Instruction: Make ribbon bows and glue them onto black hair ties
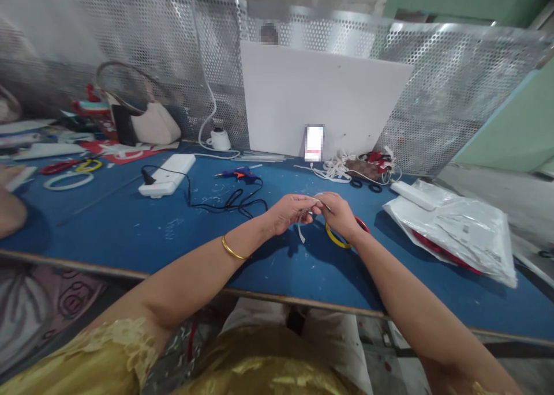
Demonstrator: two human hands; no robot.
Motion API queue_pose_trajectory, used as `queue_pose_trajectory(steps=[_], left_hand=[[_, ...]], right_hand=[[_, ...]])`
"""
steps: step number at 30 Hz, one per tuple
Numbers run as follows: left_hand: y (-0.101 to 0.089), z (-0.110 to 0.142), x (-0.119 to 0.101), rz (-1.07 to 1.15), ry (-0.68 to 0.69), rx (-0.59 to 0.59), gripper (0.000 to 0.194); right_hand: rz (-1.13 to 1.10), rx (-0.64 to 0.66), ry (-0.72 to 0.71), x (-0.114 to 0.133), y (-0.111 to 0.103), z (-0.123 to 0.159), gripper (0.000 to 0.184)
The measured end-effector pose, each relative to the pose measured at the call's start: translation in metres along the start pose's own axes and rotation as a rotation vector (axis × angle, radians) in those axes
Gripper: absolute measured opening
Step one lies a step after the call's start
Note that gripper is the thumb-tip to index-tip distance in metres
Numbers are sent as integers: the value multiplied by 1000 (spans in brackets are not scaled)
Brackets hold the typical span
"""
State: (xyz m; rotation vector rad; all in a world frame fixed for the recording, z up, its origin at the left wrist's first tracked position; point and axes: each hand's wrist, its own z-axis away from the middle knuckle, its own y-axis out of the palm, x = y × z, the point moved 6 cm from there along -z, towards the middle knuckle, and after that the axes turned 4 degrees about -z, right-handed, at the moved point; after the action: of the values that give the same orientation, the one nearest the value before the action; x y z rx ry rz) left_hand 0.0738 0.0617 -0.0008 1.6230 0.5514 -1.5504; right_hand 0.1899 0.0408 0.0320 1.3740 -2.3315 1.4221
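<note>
My left hand and my right hand meet above the blue table, fingertips close together. Both are closed in a pinch on a thin white strip, whose loose end hangs below the left fingers. The rest of the strip is mostly hidden by my fingers. Just under my right wrist lies a ring-shaped yellow and red thing, partly covered by the hand; it looks like the handles of scissors. A blue glue gun rests on the table beyond my left hand, with its black cord trailing nearby.
A white power strip lies to the left, near a handbag. A lit phone leans on a white board. Plastic-wrapped packages lie right. Another person's arm shows at the far left.
</note>
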Motion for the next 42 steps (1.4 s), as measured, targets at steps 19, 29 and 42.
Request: queue_pose_trajectory(steps=[19,29,42], left_hand=[[7,8,-17,211,18,83,16],[4,11,-32,350,136,62,24],[-5,9,-38,365,205,-32,28]], right_hand=[[214,-80,239,-9,-7,7,25],[-158,-257,288,-1,-8,8,25],[-446,-259,338,3,3,7,27]])
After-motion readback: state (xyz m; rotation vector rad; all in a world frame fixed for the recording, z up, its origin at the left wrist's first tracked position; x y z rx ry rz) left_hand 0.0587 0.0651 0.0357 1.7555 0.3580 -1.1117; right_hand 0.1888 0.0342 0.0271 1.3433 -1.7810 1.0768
